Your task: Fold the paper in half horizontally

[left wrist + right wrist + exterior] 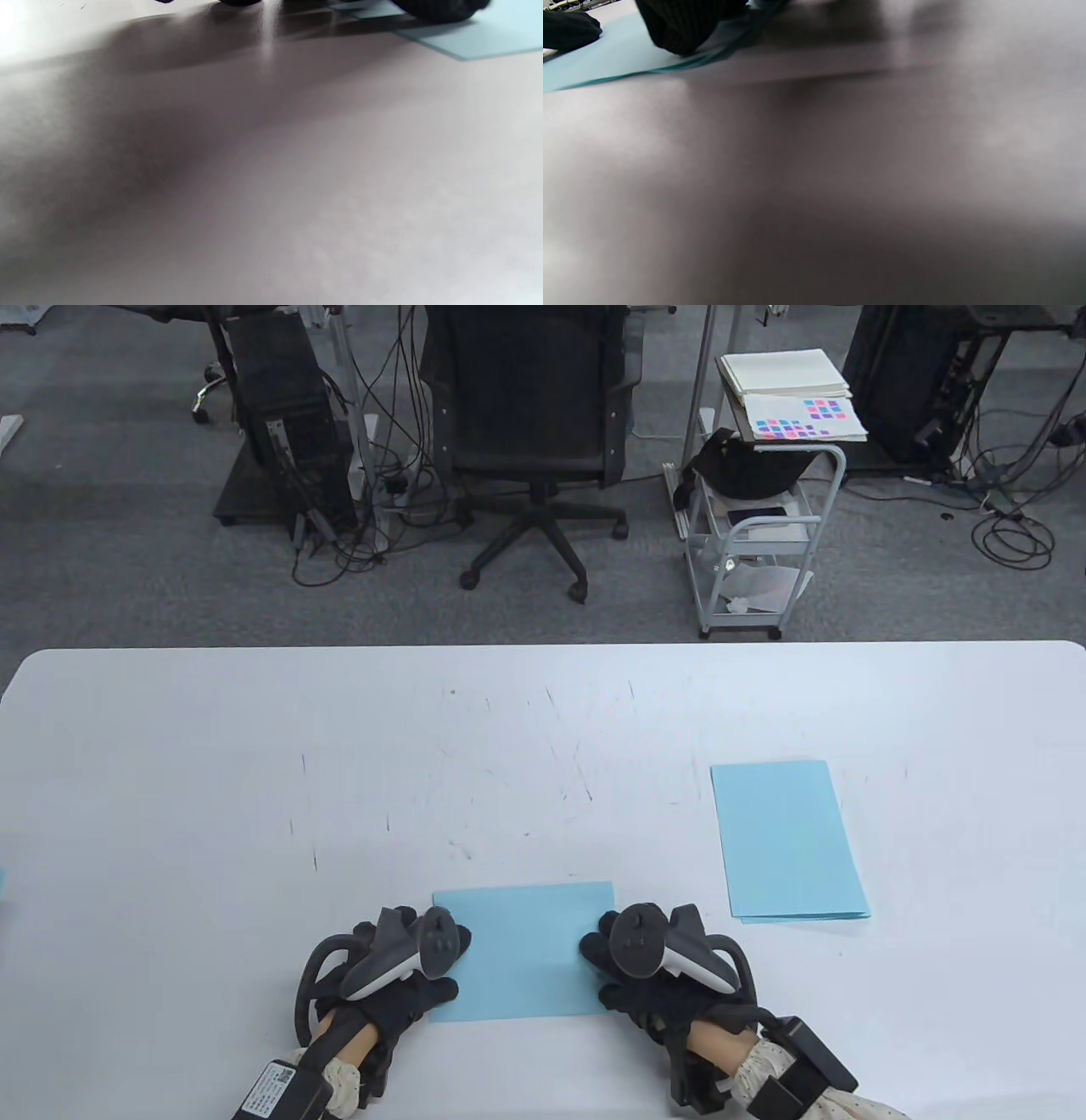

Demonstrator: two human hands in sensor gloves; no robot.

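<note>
A light blue folded paper (522, 954) lies flat on the white table (254, 780) near its front edge. My left hand (424, 963) rests on the paper's left edge, fingers laid flat on it. My right hand (624, 967) rests on the paper's right edge in the same way. In the left wrist view the paper (496, 36) shows at the top right under a dark fingertip (441, 10). In the right wrist view the paper (606, 59) shows at the top left with a gloved finger (678, 25) pressing on it.
A stack of light blue sheets (785, 840) lies on the table to the right of my right hand. Beyond the table's far edge stand an office chair (530, 415) and a small white cart (759, 526).
</note>
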